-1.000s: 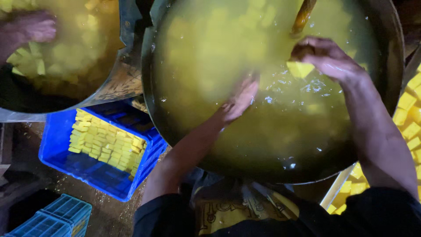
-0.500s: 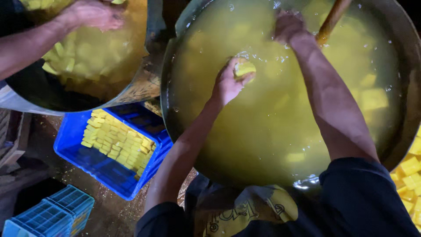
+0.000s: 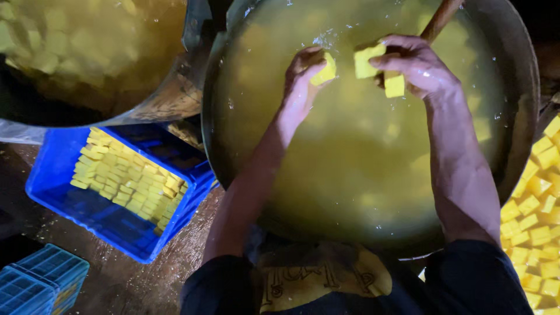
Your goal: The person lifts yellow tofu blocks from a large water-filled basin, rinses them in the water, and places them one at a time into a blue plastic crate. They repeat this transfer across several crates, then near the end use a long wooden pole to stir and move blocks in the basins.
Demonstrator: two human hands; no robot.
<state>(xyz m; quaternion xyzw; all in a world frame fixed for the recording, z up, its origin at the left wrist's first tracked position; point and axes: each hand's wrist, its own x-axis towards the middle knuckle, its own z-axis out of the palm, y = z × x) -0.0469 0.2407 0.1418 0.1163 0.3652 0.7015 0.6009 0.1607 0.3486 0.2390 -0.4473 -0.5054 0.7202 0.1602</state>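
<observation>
Underfoot, the wet brown floor (image 3: pixel 125 274) was dim. Below my left hand (image 3: pixel 303 76) sat a blue slotted crate (image 3: pixel 87 216) with a neat row of yellow blocks (image 3: pixel 125 178). Both hands hung over a wide metal vat (image 3: pixel 519 116) of cloudy yellow liquid. Left fingers (image 3: pixel 309 58) pinched one smooth yellow cube (image 3: pixel 325 70); my right hand (image 3: pixel 417 67) clasped two cubes (image 3: pixel 373 61), a wooden stick (image 3: pixel 440 20) just behind it.

Left hand (image 3: pixel 300 79) and right hand (image 3: pixel 417 64) each hold yellow cubes (image 3: pixel 364 61) over the liquid-filled metal pan (image 3: pixel 519 87).
</observation>
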